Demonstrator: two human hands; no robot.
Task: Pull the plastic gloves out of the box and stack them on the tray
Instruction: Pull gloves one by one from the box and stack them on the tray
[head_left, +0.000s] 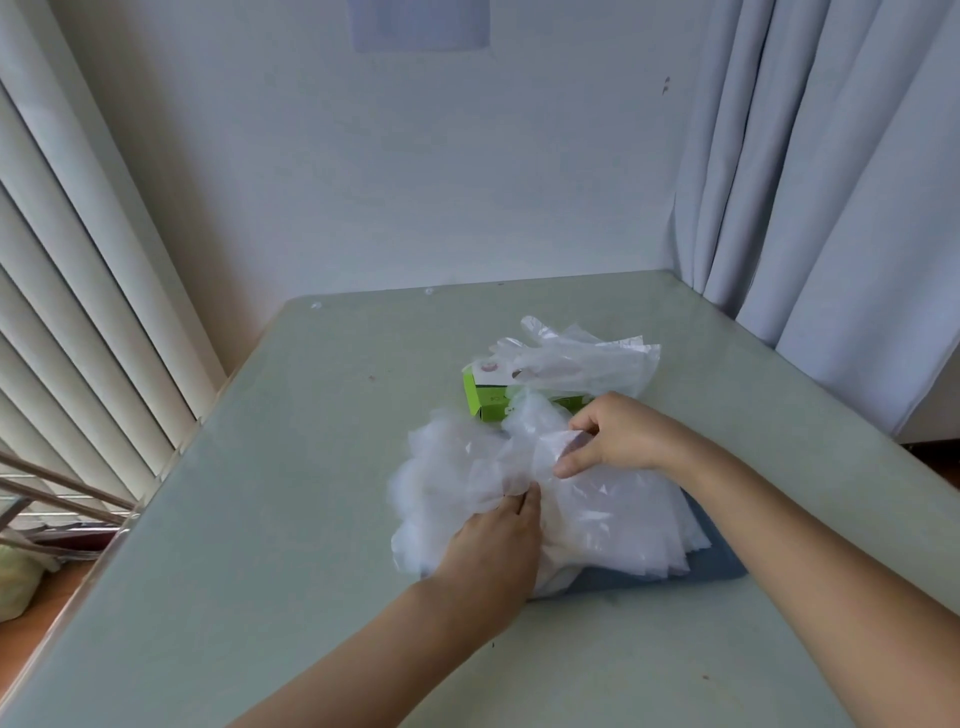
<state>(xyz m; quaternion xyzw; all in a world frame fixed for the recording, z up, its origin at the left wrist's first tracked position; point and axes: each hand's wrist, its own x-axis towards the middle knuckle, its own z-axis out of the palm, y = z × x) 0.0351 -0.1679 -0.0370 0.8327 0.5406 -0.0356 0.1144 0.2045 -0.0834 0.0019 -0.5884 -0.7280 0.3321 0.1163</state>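
Note:
A heap of clear plastic gloves (613, 519) lies on a blue-grey tray (722, 561), which shows only at its right and front edges. My left hand (493, 551) rests on the heap's left side with its fingertips pressing a glove fold. My right hand (613, 436) pinches a thin glove edge between thumb and fingers above the heap. Behind them stands a green and white glove box (485, 402), with more clear gloves (576, 358) spilling out of its top.
The pale green table (291, 493) runs to a wall at the back. Vertical blinds hang at the left and grey curtains (831, 182) at the right. Metal rods (57, 499) stick out past the table's left edge.

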